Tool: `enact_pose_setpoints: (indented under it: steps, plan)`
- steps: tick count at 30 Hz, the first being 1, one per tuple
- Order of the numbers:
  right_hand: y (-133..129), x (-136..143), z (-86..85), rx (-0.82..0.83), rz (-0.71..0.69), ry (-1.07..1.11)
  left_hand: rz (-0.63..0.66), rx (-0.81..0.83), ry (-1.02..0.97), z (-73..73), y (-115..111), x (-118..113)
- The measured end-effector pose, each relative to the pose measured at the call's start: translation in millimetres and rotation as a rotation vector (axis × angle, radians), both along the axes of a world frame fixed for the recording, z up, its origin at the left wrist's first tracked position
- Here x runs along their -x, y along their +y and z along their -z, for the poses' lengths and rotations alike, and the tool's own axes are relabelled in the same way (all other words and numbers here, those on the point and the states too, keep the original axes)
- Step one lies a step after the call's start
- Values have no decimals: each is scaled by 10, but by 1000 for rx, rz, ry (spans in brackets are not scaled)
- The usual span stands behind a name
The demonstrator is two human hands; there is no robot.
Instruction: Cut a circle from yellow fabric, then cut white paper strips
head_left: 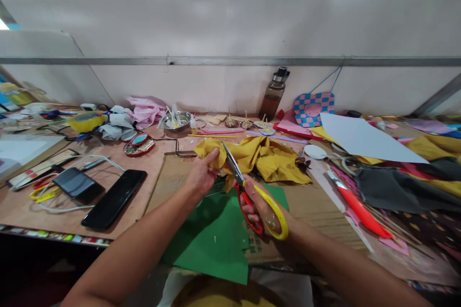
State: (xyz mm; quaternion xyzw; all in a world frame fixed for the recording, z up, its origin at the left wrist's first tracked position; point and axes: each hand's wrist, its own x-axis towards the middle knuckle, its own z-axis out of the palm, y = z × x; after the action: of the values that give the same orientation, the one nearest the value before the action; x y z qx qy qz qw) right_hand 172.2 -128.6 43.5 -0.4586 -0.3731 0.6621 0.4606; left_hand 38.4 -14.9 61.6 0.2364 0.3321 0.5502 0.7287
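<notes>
Near the middle of the view, my left hand [205, 172] pinches the left end of a crumpled yellow cloth [275, 159]. Scissors [272, 206] with one red and one yellow handle are held in my right hand [255, 200]. Their blades point up and to the left, the tips against the cloth just right of my left fingers. The blades look nearly closed. Below both hands lies a green sheet [212, 240], on top of a brown cardboard sheet [317, 216].
Two phones, one the black phone [114, 200], and white cables lie at left. A metal bowl [176, 121] and a bottle [273, 94] stand at the back. At right are a white sheet [367, 138], a red-handled tool [363, 208] and dark cloth [392, 189].
</notes>
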Motion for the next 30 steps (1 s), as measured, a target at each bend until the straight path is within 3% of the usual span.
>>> enact_pose_setpoints:
  steps: [10, 30]
  plan:
    - [-6, -22, -17, 0, 33, -20, 83, -138, 41, -10, 0, 4]
    - [5, -28, 11, 1, 44, 10, 75, -126, 26, -47, -11, -15]
